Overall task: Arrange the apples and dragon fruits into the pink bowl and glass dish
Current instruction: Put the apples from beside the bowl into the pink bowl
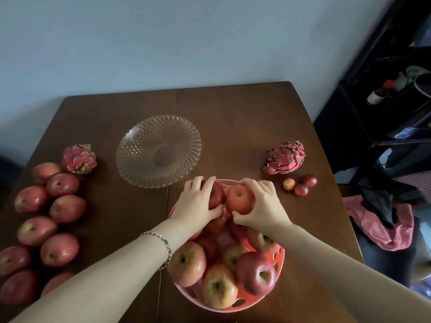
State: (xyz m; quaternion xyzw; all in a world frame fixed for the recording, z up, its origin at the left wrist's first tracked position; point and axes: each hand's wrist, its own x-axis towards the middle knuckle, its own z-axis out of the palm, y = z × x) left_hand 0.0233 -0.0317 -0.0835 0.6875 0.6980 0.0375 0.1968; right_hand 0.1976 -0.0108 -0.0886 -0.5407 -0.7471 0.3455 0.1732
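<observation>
The pink bowl stands at the table's near edge with several red apples in it. Over its far rim, my left hand grips a dark red apple, and my right hand grips an orange-red apple; the two apples touch. The patterned glass dish sits empty beyond the bowl, to the left. Several loose apples lie along the table's left side. One dragon fruit rests at the far end of that row, another dragon fruit lies at the right.
Three small red fruits lie near the right dragon fruit. The brown wooden table ends at a wall behind. A pink cloth and dark clutter sit off the table's right edge.
</observation>
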